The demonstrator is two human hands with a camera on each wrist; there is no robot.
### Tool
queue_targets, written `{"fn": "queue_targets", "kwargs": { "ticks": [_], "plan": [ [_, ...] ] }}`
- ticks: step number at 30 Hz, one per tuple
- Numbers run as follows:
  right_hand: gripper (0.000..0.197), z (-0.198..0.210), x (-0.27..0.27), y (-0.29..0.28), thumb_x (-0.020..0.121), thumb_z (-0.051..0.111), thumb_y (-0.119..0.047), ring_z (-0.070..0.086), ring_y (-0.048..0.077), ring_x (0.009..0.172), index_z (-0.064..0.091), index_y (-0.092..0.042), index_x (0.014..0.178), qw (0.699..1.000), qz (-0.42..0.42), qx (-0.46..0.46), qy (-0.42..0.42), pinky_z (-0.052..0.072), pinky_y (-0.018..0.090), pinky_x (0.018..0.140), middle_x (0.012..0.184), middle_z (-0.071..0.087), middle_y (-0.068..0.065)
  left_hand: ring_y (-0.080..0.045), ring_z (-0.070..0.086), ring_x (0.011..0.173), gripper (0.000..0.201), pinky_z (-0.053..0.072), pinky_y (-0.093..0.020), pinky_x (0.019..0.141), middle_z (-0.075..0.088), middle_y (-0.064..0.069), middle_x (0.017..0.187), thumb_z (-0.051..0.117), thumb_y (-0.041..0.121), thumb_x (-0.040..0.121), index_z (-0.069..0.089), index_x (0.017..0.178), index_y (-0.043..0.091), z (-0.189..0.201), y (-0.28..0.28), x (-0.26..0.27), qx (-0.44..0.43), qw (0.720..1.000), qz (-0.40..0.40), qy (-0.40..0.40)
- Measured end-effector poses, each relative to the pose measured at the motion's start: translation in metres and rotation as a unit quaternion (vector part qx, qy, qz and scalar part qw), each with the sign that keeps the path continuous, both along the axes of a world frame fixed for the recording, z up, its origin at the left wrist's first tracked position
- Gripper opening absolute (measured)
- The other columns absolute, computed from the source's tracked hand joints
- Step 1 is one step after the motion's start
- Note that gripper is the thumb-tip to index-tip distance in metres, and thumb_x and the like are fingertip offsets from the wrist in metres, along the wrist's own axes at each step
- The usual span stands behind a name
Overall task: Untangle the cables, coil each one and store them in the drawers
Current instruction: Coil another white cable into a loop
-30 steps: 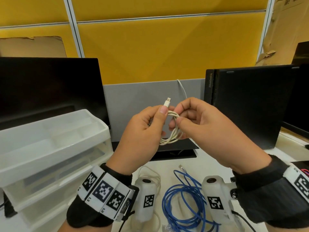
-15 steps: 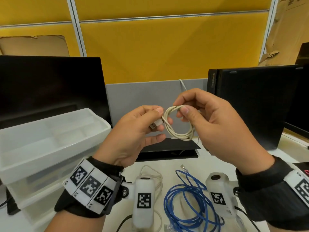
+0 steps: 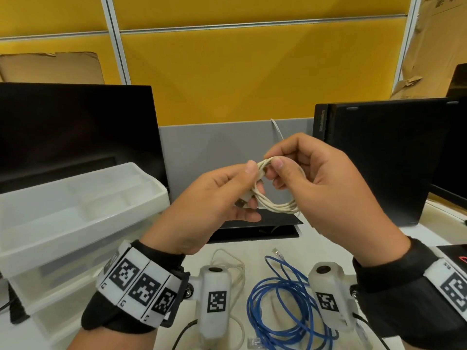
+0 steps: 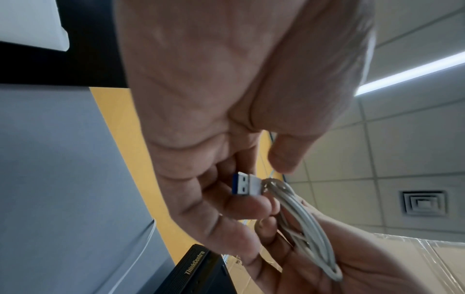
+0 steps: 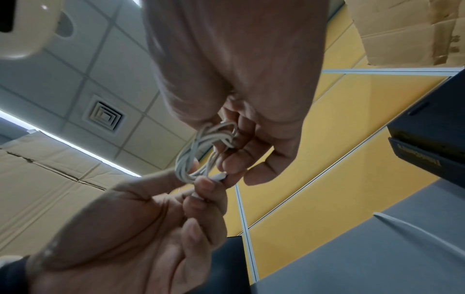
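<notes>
Head view: my right hand (image 3: 326, 188) pinches the coiled white cable (image 3: 275, 202) above the table (image 3: 316, 238). Left wrist view: my left hand (image 4: 226, 111) pinches its USB plug (image 4: 245, 184). Right wrist view: coiling looks nearly done; next, tuck the plug, then reach the drawers (image 3: 75, 210).

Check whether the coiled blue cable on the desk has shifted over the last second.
No. The coiled blue cable lies in the same loops on the desk, its clear plug end beside the flat black monitor base as before.
</notes>
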State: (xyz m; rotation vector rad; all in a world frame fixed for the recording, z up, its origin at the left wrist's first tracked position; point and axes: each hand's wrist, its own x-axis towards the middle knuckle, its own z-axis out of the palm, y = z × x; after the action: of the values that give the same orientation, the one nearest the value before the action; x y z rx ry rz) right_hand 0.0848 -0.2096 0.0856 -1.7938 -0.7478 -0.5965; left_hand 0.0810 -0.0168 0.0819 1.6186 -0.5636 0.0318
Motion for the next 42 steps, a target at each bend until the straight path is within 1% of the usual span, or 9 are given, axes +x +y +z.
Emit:
{"fn": "queue_targets", "kwargs": {
  "ticks": [3,9,13,16,23,27,31,37,42],
  "plan": [
    [0.011,-0.001,-0.001,0.002,0.104,0.062,-0.018,0.071,0.013,0.085,0.071,-0.024,0.102,1.000,-0.013,-0.017,-0.006,0.059,0.039,0.077,0.087,0.073,-0.007,-0.015,0.061,0.083,0.028,0.058,-0.031,0.079,0.059,-0.001,0.085,0.058,0.035,0.098,0.078,0.113,0.023,-0.003,-0.004,-0.001,0.023,0.999,0.005,-0.027],
    [0.012,-0.005,0.001,0.009,0.105,0.061,-0.018,0.069,0.013,0.093,0.070,-0.026,0.105,0.999,-0.025,-0.004,-0.024,0.060,0.037,0.079,0.098,0.069,-0.008,-0.004,0.066,0.082,0.031,0.059,-0.030,0.082,0.068,0.016,0.084,0.056,0.018,0.103,0.071,0.130,0.018,-0.002,-0.001,0.001,0.002,0.996,0.037,-0.078],
    [0.014,-0.005,0.003,0.004,0.105,0.061,-0.015,0.073,0.014,0.096,0.071,-0.023,0.106,1.000,-0.001,0.026,0.007,0.063,0.042,0.081,0.096,0.075,-0.003,-0.011,0.069,0.089,0.035,0.063,-0.038,0.084,0.072,0.002,0.089,0.058,0.017,0.102,0.066,0.135,0.024,0.000,-0.004,0.001,-0.031,0.994,0.051,-0.096],
    [0.014,-0.005,0.005,0.003,0.104,0.061,-0.014,0.074,0.017,0.094,0.072,-0.023,0.106,0.999,0.002,0.033,0.015,0.061,0.047,0.083,0.096,0.075,0.001,-0.019,0.070,0.089,0.031,0.062,-0.036,0.083,0.074,-0.008,0.092,0.055,0.017,0.104,0.064,0.134,0.022,-0.001,-0.005,0.002,-0.031,0.992,0.063,-0.107],
    [0.016,-0.003,0.003,0.004,0.104,0.060,-0.025,0.075,0.019,0.094,0.074,-0.018,0.108,0.993,0.061,0.063,0.085,0.063,0.037,0.088,0.097,0.079,0.004,-0.011,0.063,0.085,0.035,0.060,-0.029,0.078,0.070,0.000,0.094,0.046,0.019,0.109,0.062,0.140,0.025,-0.002,-0.004,0.003,0.045,0.978,0.106,-0.174],
    [0.015,0.000,0.003,0.001,0.102,0.064,-0.026,0.076,0.025,0.100,0.075,-0.016,0.105,0.984,0.082,0.059,0.146,0.063,0.042,0.090,0.099,0.080,0.006,-0.016,0.066,0.079,0.030,0.060,-0.035,0.077,0.073,0.002,0.091,0.049,0.020,0.108,0.059,0.136,0.026,-0.006,-0.007,0.004,0.064,0.965,0.139,-0.214],
    [0.008,0.001,0.003,-0.004,0.099,0.071,-0.021,0.074,0.028,0.102,0.075,-0.017,0.104,0.986,0.066,0.021,0.153,0.061,0.044,0.086,0.101,0.079,0.008,-0.011,0.066,0.071,0.010,0.054,-0.030,0.067,0.071,0.007,0.078,0.052,0.023,0.107,0.054,0.117,0.022,-0.011,-0.011,0.005,0.073,0.955,0.167,-0.233],
    [0.006,0.000,0.002,0.002,0.101,0.067,-0.017,0.068,-0.003,0.080,0.073,-0.019,0.103,0.997,0.025,0.003,0.078,0.052,0.012,0.073,0.086,0.075,-0.017,-0.013,0.065,0.068,0.009,0.055,-0.027,0.064,0.072,0.002,0.080,0.055,0.023,0.106,0.063,0.105,0.022,-0.013,-0.016,0.006,0.045,0.948,0.189,-0.252],
    [0.006,-0.005,0.001,0.013,0.101,0.067,-0.020,0.064,0.003,0.087,0.071,-0.024,0.100,0.999,-0.022,0.018,0.016,0.052,0.015,0.071,0.093,0.070,-0.015,-0.006,0.065,0.070,0.014,0.052,-0.020,0.065,0.070,0.003,0.080,0.053,0.025,0.107,0.064,0.102,0.019,-0.013,-0.016,0.007,0.035,0.947,0.206,-0.245]
  ]
}}
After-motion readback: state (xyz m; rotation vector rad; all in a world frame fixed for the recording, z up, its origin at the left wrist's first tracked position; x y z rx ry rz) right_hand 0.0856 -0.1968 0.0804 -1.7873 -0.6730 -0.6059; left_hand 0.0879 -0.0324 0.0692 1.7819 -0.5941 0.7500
